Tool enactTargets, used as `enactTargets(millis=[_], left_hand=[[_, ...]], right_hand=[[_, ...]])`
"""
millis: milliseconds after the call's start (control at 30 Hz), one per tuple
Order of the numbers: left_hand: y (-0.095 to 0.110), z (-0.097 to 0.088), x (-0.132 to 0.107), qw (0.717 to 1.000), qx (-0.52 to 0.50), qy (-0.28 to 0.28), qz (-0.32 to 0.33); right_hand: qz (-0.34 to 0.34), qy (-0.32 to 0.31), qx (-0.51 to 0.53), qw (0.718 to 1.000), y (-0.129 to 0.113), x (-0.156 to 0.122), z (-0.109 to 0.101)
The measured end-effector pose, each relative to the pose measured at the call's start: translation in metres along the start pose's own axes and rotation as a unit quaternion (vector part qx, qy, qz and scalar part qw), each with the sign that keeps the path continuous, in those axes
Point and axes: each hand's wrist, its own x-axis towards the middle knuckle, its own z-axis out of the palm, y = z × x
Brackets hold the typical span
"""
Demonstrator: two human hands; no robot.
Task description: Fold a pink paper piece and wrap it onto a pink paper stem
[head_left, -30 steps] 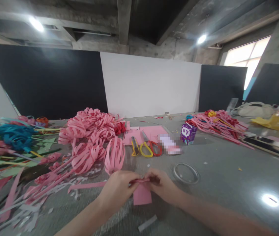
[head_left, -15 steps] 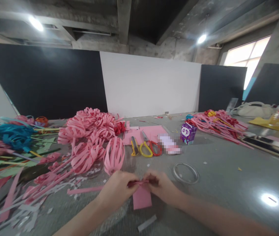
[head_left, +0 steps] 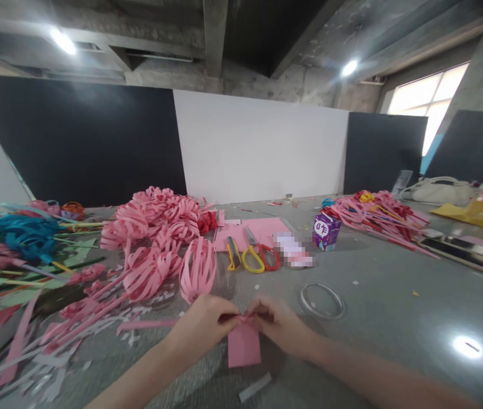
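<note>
A small rectangle of pink paper (head_left: 244,346) hangs down between my hands, low in the middle of the view. My left hand (head_left: 207,321) pinches its upper edge from the left. From the right, my right hand (head_left: 281,326) grips the same edge, its fingertips close to those of the left. The edge looks gathered or folded under the fingers, which partly hide it. Beyond my left hand lies a looped pink paper-strip bundle (head_left: 198,270). A pink strip (head_left: 147,325) sticks out to the left of my left wrist.
Ahead lie a box cutter (head_left: 233,254), yellow-handled scissors (head_left: 252,258) and red-handled scissors (head_left: 269,258) by pink sheets (head_left: 262,226). A roll of tape (head_left: 322,300) and a purple carton (head_left: 326,230) are to the right. Pink strip flowers (head_left: 156,218) heap up at left; a clear strip (head_left: 255,387) lies nearest.
The pink paper has shifted slightly left and down. My fingertips have drawn a little closer together on its upper edge. Everything around stays in place.
</note>
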Motion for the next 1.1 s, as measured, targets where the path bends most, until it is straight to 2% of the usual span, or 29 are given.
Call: enactTargets(millis=[433, 667, 933, 1100], left_hand=[[0.003, 0.0, -0.002, 0.999, 0.038, 0.013, -0.021], [0.0, 0.003, -0.003, 1.0, 0.011, -0.006, 0.007], [0.0, 0.007, -0.002, 0.998, 0.056, 0.017, 0.028], [0.001, 0.012, -0.004, 0.999, 0.043, 0.029, 0.0]], right_hand=[[-0.009, 0.002, 0.004, 1.0, 0.0, 0.001, -0.002], [-0.009, 0.008, -0.006, 1.0, -0.001, -0.001, -0.001], [-0.039, 0.024, -0.04, 0.998, 0.005, 0.0, -0.003], [-0.04, 0.024, -0.044, 0.998, 0.009, 0.0, -0.003]])
